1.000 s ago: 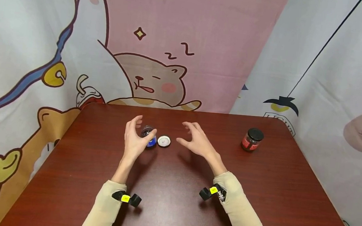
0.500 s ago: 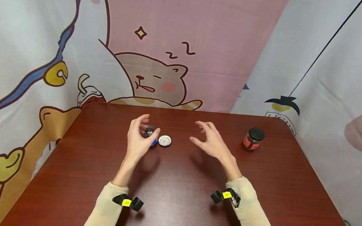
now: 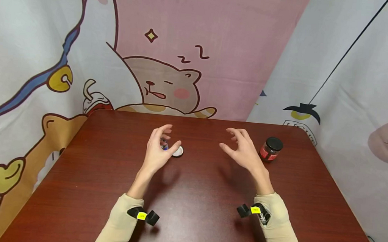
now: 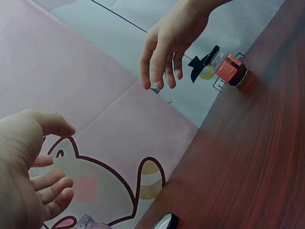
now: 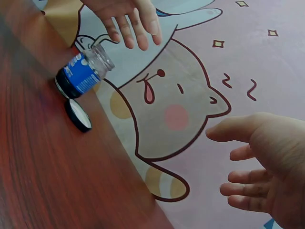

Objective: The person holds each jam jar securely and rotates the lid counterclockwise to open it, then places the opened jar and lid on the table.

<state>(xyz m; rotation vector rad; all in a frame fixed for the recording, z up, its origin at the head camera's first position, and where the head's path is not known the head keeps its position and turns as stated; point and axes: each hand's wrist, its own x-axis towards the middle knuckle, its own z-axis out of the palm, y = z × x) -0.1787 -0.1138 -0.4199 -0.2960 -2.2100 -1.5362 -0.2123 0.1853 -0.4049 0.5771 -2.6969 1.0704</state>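
An uncapped glass jar with a blue label (image 5: 82, 74) and dark contents stands on the table, mostly hidden behind my left hand in the head view. Beside it a lid (image 5: 78, 115) lies with its white inside up. My left hand (image 3: 158, 150) hovers above and in front of the jar, fingers loosely bent, holding nothing. To the right, my right hand (image 3: 244, 151) is raised over the table with thumb and fingers apart, also holding nothing. Nearest to it is a second jar (image 3: 270, 149) with a red label and a black lid on.
The brown wooden table (image 3: 193, 219) ends at a back edge against a cartoon-printed cloth (image 3: 233, 55). More cloth hangs along both sides. Each sleeve carries a small black wrist camera (image 3: 152, 218).
Both hands have shifted right, the right hand farther, towards the red-labelled jar. My left hand now covers more of the blue-labelled jar and part of the loose lid.
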